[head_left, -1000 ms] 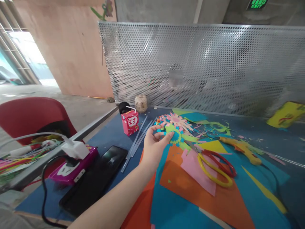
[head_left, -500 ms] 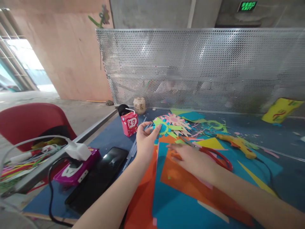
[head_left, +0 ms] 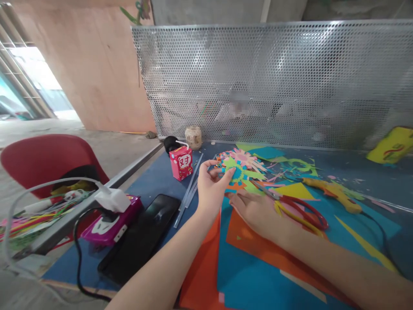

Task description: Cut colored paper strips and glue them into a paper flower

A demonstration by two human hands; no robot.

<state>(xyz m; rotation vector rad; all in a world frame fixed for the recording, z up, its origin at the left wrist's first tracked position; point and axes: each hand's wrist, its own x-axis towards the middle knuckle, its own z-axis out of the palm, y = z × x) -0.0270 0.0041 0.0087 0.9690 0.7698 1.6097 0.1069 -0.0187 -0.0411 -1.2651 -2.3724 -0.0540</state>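
My left hand pinches a paper flower, a blue fringed disc with light green pointed pieces, between thumb and fingers. Just to its right and lower, my right hand is over the stacked paper, its fingers curled together; whatever is in them, if anything, is hidden. Under that hand lie an orange sheet and a blue sheet. Scissors with red and yellow handles rest beside the right wrist. Behind the held flower sits a pink fringed paper flower.
On the left are a red drink box, clear glue sticks, a black phone and a purple power strip with cables. A yellow glue gun lies right, among paper scraps. A perforated metal screen borders the back.
My right hand's fingers have drawn together, close to the left hand. The left hand still holds the paper flower. More of the scissors shows, and the whole view has shifted slightly.
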